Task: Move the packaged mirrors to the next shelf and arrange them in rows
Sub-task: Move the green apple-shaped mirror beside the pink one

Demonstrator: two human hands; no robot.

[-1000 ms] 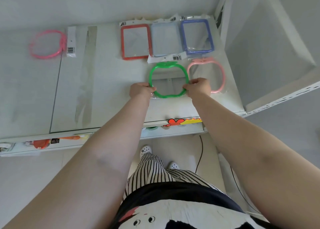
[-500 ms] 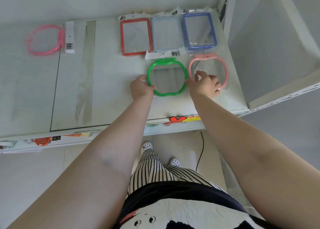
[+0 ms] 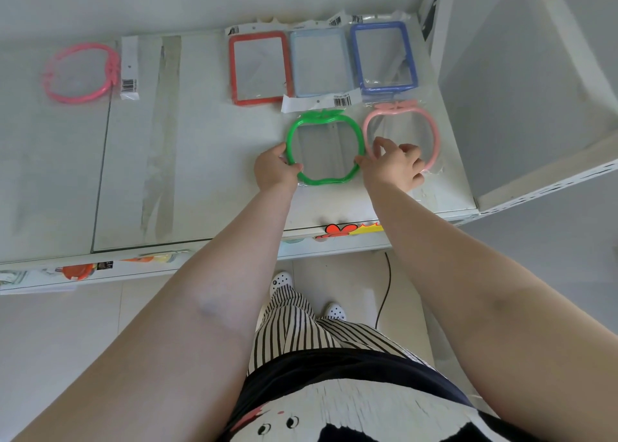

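A green apple-shaped packaged mirror lies flat on the white shelf. My left hand grips its left rim. My right hand has thumb and finger on its right rim, the other fingers spread over the pale pink apple-shaped mirror beside it. Behind them lies a row of three rectangular mirrors: red, light blue and dark blue. A bright pink round mirror in its packet lies alone on the neighbouring shelf at far left.
A seam splits the two shelf boards. A white upright panel closes the shelf on the right. Stickers run along the shelf's front edge. Below are floor tiles, a black cable and my feet.
The green mirror has slid a little toward the back and sits closer under the rectangular row. My right hand has loosened from a closed grip, fingers now spread over the pale pink mirror.
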